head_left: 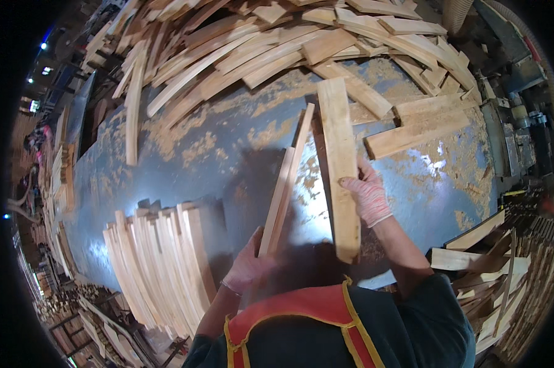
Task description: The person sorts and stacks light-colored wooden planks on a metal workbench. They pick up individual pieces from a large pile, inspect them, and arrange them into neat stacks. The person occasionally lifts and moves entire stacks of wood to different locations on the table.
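Observation:
My right hand [370, 192], in a pinkish-white glove, grips a pale wooden board [337, 147] by its right edge, thumb on the broad face. The board stands nearly lengthwise in front of me, with a darker patch at its near end. My left hand [251, 267], gloved and a little blurred, is closed around the near end of narrow wooden boards [282, 199] seen edge-on. They look like two pieces lying against each other, but their lower ends are hidden by the hand. Left of that hand, a row of boards [157, 264] stands side by side on the metal table.
A large heap of loose boards [252, 52] covers the table's far side. Sawdust lies over the blue-grey metal table [228, 175]. Two boards [418, 132] rest at the right, beside machinery [519, 129]. More offcuts [491, 276] are stacked low at the right.

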